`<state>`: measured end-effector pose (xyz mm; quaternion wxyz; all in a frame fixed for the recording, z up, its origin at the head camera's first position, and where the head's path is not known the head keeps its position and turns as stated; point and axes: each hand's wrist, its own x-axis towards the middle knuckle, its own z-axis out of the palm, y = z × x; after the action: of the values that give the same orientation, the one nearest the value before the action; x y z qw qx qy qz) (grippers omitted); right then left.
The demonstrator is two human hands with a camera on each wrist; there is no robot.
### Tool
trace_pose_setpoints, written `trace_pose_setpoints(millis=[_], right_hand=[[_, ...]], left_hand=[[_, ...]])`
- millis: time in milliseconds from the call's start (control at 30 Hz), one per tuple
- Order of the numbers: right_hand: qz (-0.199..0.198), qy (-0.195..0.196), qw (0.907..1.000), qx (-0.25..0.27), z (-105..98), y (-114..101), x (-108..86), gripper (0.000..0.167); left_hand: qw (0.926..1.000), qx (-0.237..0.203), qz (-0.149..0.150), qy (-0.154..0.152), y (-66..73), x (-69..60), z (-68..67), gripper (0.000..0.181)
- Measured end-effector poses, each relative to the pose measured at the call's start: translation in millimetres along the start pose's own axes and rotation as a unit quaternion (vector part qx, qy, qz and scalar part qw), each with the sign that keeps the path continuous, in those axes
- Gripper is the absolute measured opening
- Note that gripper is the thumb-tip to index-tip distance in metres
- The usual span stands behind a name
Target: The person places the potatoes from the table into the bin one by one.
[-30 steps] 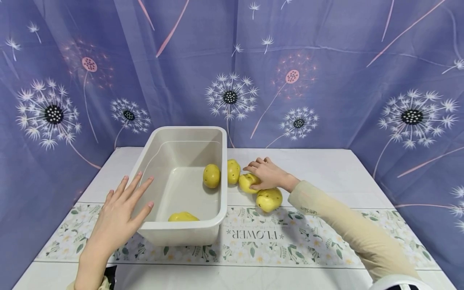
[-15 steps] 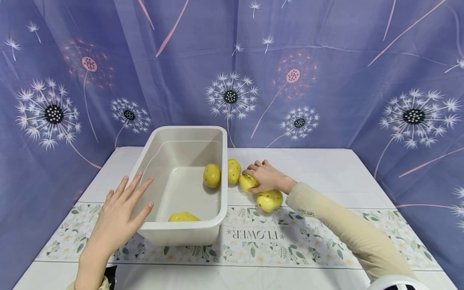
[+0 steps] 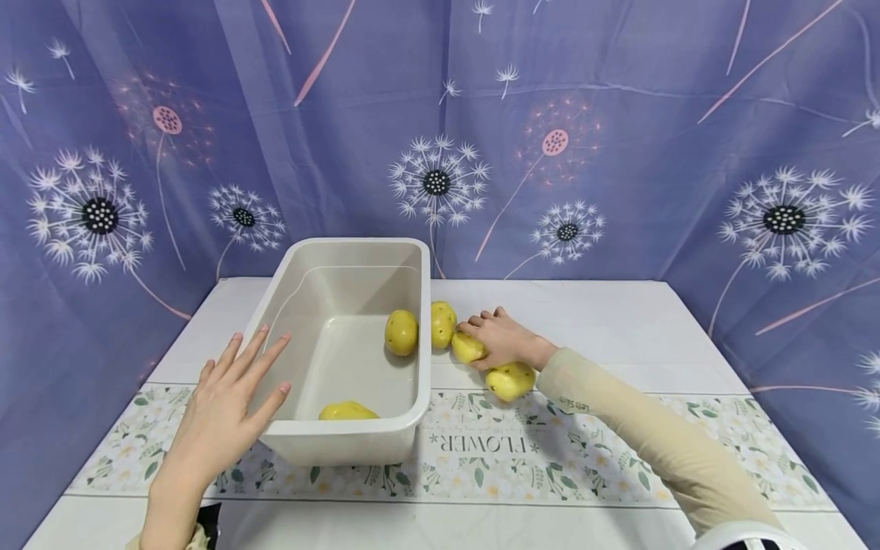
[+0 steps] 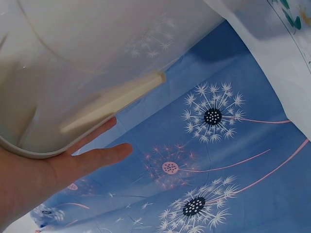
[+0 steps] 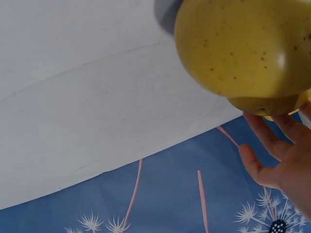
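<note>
My left hand (image 3: 220, 405) is spread with straight fingers at the left rim of a light grey plastic tub (image 3: 333, 359); in the left wrist view it lies along the tub's edge. To the right of the tub, my right hand (image 3: 505, 341) holds a yellow potato (image 3: 467, 347) on the table, fingers over its far side and thumb on the near side. A second potato (image 3: 510, 381) sits just below that hand and looms large in the right wrist view. Against the tub's right wall rests a third potato (image 3: 443, 325).
Inside the tub, one potato (image 3: 402, 333) lies by the right wall and another (image 3: 347, 411) is partly hidden behind the front rim. The white table (image 3: 584, 313) carries a flowered strip with printed letters. A purple dandelion curtain (image 3: 330, 168) encloses the back and sides.
My right hand has shifted slightly left and its fingers have closed round the middle potato. The left hand and the tub have stayed put.
</note>
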<state>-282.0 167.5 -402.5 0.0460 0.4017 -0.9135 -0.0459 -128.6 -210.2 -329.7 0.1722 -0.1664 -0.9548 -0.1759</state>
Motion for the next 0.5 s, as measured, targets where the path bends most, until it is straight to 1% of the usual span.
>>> trace_pose_setpoints(millis=[167, 300, 500], right_hand=[[0.005, -0.015, 0.9999, -0.005, 0.2, -0.9, 1.2, 0.066], [0.011, -0.024, 0.9996, 0.001, 1.2, -1.5, 1.7, 0.067], [0.012, -0.026, 0.9996, 0.008, 0.9, -1.9, 2.2, 0.067]], left_hand=[[1.0000, -0.001, -0.001, -0.001, 0.2, 0.4, -0.2, 0.054], [1.0000, -0.001, -0.003, -0.001, 0.4, 0.5, 0.2, 0.054], [1.0000, 0.002, -0.003, 0.001, 0.6, 0.6, 0.3, 0.055]])
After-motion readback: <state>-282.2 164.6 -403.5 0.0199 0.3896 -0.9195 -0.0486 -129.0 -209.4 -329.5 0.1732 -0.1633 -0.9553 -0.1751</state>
